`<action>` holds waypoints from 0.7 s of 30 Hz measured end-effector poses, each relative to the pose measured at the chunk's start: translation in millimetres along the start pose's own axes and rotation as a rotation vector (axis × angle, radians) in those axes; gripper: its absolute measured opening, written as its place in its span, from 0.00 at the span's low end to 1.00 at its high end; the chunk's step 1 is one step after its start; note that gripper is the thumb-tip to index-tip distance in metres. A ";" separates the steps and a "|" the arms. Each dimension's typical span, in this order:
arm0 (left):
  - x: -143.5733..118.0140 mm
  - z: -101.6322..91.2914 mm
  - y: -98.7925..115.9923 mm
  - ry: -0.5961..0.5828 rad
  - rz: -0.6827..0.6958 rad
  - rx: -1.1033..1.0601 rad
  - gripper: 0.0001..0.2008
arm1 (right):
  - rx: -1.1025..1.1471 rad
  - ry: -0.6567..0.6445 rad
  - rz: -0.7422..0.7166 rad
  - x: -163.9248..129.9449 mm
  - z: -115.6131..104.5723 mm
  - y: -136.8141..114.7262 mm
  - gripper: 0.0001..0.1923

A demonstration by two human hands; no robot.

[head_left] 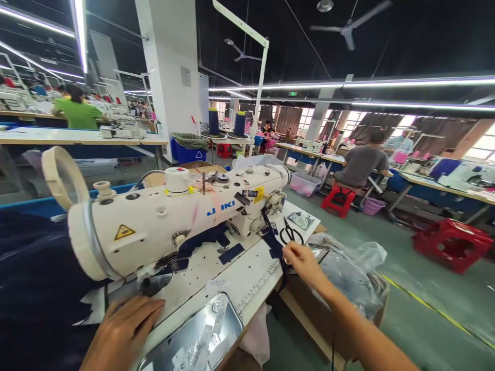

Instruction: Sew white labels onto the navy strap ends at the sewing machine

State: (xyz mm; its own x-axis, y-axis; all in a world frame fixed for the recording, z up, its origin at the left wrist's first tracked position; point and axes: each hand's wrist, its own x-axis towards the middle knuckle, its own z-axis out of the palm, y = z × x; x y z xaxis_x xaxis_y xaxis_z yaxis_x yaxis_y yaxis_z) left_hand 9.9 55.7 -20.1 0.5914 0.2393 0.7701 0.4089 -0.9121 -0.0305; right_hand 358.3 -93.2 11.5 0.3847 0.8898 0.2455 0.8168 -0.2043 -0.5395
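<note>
A white sewing machine (181, 216) with blue lettering stands on a white table. My left hand (127, 327) lies at the table's left with fingers stretched out, beside a dark blue cloth pile (34, 293). At the right end of the table, my right hand (303, 263) has its fingers closed at a navy fabric strip (275, 246) that runs down from the needle area and hangs over the edge. Black thread snips (291, 236) lie just beyond that hand. Small navy pieces (231, 254) rest on the table, near a clear-lidded metal tray (201, 337) holding small labels.
Below the table's right end is a carton with clear plastic bags (348, 273). Two thread cones (240, 123) stand behind the machine. A red stool (452, 245) and a seated person (363, 159) are across the aisle. A blue bin (189, 149) stands by the pillar.
</note>
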 end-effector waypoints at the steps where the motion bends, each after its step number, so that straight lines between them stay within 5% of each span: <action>1: -2.2 1.8 -3.9 -0.002 -0.017 -0.001 0.13 | -0.129 0.009 0.120 11.4 -10.1 8.9 0.09; 5: -4.7 3.4 -11.3 -0.021 -0.028 -0.009 0.10 | -0.263 0.035 0.300 59.9 -28.5 42.6 0.07; 9: 0.0 -6.2 3.6 0.001 -0.117 -0.034 0.10 | -0.265 -0.040 0.376 83.6 -13.4 57.3 0.08; 14: 3.5 -17.1 24.4 -0.094 -0.302 -0.051 0.12 | -0.122 -0.114 0.397 85.2 -6.4 66.3 0.03; 18: 1.0 -19.9 30.0 -0.145 -0.391 0.006 0.11 | 0.105 -0.141 0.412 71.4 -15.0 78.5 0.12; 21: -0.9 -19.6 32.3 -0.131 -0.434 0.017 0.11 | 0.471 0.056 0.428 45.9 -21.6 83.2 0.14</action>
State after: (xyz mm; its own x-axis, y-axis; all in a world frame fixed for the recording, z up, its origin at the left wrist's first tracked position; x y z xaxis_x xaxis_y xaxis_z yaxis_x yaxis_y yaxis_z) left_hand 9.0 19.5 -9.3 0.4453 0.6396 0.6266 0.6493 -0.7126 0.2658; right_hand 453.2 -78.2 -4.7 0.6671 0.7441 -0.0354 0.3146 -0.3244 -0.8921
